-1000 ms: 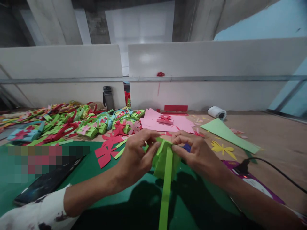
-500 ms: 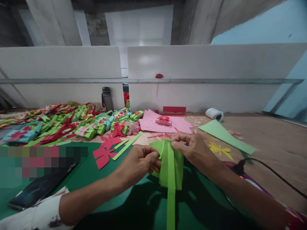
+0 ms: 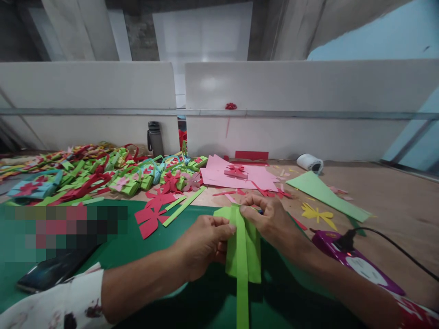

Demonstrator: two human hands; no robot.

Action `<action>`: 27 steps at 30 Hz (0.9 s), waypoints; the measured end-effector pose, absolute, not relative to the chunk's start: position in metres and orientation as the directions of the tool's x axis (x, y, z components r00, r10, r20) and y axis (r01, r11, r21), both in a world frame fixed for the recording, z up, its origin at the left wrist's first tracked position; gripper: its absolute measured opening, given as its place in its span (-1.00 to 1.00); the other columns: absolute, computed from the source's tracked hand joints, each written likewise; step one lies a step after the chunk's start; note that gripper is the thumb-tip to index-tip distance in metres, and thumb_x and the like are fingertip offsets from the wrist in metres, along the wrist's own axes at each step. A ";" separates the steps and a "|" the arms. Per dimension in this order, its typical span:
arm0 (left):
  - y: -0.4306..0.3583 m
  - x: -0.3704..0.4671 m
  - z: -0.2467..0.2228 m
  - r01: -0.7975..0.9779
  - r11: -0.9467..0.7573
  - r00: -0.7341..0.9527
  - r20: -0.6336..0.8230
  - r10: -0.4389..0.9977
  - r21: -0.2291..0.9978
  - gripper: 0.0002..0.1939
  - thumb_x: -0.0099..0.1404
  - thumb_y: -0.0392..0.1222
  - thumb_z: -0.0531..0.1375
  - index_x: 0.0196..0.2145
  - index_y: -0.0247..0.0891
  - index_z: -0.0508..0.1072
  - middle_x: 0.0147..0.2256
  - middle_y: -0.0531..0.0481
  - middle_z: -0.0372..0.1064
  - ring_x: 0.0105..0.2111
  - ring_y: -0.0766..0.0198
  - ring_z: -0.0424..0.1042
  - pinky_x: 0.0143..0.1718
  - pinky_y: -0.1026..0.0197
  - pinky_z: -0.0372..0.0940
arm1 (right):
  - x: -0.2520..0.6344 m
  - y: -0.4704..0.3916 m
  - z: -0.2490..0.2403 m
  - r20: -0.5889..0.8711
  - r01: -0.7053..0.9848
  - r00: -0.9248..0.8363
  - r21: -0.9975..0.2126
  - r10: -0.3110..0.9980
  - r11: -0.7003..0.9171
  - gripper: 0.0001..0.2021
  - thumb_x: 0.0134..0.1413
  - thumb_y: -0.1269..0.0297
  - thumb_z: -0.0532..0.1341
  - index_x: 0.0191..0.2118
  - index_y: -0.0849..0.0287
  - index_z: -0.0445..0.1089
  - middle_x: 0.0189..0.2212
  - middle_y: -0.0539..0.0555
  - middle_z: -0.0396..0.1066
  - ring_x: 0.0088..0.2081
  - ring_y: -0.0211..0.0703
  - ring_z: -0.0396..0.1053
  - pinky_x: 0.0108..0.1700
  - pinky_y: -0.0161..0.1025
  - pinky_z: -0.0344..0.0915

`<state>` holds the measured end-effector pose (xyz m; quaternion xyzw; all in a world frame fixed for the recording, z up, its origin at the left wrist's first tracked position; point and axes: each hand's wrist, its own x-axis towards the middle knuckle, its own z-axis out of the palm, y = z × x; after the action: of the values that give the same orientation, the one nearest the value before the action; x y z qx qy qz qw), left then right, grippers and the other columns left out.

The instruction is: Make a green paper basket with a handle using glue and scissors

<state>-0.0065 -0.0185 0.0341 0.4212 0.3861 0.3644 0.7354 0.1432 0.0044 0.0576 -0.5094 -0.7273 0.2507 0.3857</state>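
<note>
A light green folded paper piece (image 3: 253,251) hangs between my hands over the green mat (image 3: 144,274). Down its front runs a long green paper strip (image 3: 242,269), which reaches the bottom edge of the view. My left hand (image 3: 209,240) pinches the piece's left side, thumb on the strip's edge. At the top right, my right hand (image 3: 265,217) has thumb and fingers closed on the strip and the folded paper. Red flower cutouts (image 3: 151,219) and thin green strips (image 3: 185,206) lie left of the hands.
Many small paper bags (image 3: 126,183) are heaped at the left. Pink sheets (image 3: 219,171), a yellow cutout (image 3: 317,212) and a green sheet (image 3: 325,196) lie behind. A purple power strip (image 3: 360,262) with a cable is at right, a phone (image 3: 51,269) at left, a bottle (image 3: 155,139) farther back.
My left hand has moved right, its thumb now on the strip. My right hand has shifted slightly left and down. The view has moved a little, showing more of the power strip.
</note>
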 end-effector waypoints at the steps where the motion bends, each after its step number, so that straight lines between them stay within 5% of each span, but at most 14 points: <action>1: -0.019 -0.006 0.034 -0.211 0.389 0.446 -0.266 0.855 0.897 -0.66 -0.11 -0.04 0.31 -0.52 -0.32 0.29 -0.58 0.08 0.23 -0.61 0.39 0.25 -0.50 0.26 0.18 | 0.143 0.005 0.057 0.310 0.549 -0.187 -0.754 0.932 0.361 -0.85 -0.06 0.33 0.08 -0.59 0.16 0.24 -0.62 -0.07 0.20 -0.56 -0.28 0.12 -0.50 -0.31 0.07; 21: -0.017 -0.001 0.033 -0.261 0.437 0.467 -0.283 0.838 0.861 -0.80 -0.04 -0.20 0.28 -0.46 -0.34 0.38 -0.56 0.03 0.37 -0.61 0.35 0.36 -0.51 0.27 0.31 | 0.141 0.011 0.045 0.364 0.594 -0.184 -0.699 0.913 0.398 -0.86 -0.03 0.35 0.08 -0.55 0.15 0.26 -0.54 -0.03 0.31 -0.42 -0.19 0.28 -0.36 -0.25 0.17; 24: -0.017 0.001 0.034 -0.291 0.426 0.437 -0.277 0.856 0.857 -0.83 -0.02 -0.24 0.26 -0.44 -0.34 0.38 -0.57 0.05 0.35 -0.62 0.35 0.35 -0.52 0.26 0.32 | 0.142 0.011 0.044 0.371 0.600 -0.160 -0.700 0.915 0.388 -0.91 -0.01 0.29 0.10 -0.40 0.15 0.31 -0.42 0.02 0.38 -0.34 -0.14 0.33 -0.29 -0.22 0.23; 27: -0.014 0.001 0.032 -0.370 0.384 0.424 -0.214 0.880 0.846 -0.83 0.06 -0.24 0.23 -0.36 -0.35 0.39 -0.54 0.03 0.36 -0.58 0.33 0.38 -0.47 0.22 0.35 | 0.142 0.011 0.040 0.407 0.580 -0.120 -0.712 0.906 0.397 -0.67 -0.04 0.20 0.15 -0.11 0.17 0.26 -0.14 0.15 0.37 -0.10 -0.01 0.32 -0.09 -0.11 0.23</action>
<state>0.0006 -0.0143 0.0320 0.3715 0.3436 0.4125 0.7575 0.1416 0.0113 0.0395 -0.5138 -0.7226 0.1943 0.4196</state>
